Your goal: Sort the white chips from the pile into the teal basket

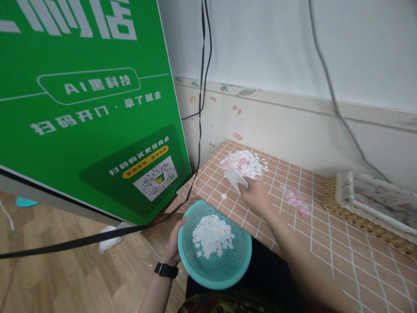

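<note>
My left hand (176,243) grips the left rim of a turquoise plastic colander (247,256), its fingers partly hidden behind the wall. Inside the colander lies a heap of small white paper pieces (213,234). My right hand (256,195) is closed on a flat white rectangular card (235,178), held at a slant over the table's near left part. The card's far edge reaches a pile of white and pink paper pieces (244,161) on the checked tabletop (276,234). One loose white scrap (223,196) lies near the table's front edge.
A crumpled pink and white bundle (296,200) rests right of my right hand. Farther right stands a cloth-lined wicker basket (345,208). A green cabinet (97,152) rises at the left. A black strap (130,230) crosses in front of it. The wall borders the table's back.
</note>
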Available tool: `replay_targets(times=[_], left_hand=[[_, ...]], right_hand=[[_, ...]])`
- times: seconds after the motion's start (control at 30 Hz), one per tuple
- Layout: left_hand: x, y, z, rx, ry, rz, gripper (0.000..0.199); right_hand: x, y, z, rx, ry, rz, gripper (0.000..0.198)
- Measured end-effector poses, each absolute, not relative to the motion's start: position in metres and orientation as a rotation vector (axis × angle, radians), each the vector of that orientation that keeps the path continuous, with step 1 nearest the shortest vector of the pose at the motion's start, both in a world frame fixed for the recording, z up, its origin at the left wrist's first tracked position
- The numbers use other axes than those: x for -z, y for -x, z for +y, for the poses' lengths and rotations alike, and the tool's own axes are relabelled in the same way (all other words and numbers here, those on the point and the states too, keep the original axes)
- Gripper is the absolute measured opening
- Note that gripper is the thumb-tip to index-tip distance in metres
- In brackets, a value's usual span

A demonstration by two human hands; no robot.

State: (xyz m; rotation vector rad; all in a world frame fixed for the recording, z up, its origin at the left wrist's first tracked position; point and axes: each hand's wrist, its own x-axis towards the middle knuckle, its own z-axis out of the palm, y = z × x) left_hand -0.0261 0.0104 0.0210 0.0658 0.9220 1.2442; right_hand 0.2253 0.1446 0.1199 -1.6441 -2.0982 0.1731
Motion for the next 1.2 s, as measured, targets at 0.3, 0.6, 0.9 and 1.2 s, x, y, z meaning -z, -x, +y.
replay_targets(times=[0.3, 0.6, 0.9, 1.2], left_hand=[[-0.022, 0.025, 0.010, -1.251, -0.083, 0.919, 0.020], [-0.020, 0.026, 0.010, -1.244, -0.061, 0.985, 0.018], [-0.021, 0.026, 0.010, -1.240, -0.070, 0.970, 0.019], [-0.019, 0.027, 0.010, -1.241, -0.064, 0.953, 0.021]], right_hand=[[-0.131, -0.228, 0.160, -0.191, 1.542, -2.287, 0.022], [-0.148, -0.233, 0.166, -0.319, 1.486, -2.372, 0.017], [-0.137, -0.232, 0.155, -0.271, 1.525, -2.228, 0.024], [-0.141, -0.240, 0.142, -0.419, 1.462, -2.289, 0.022]])
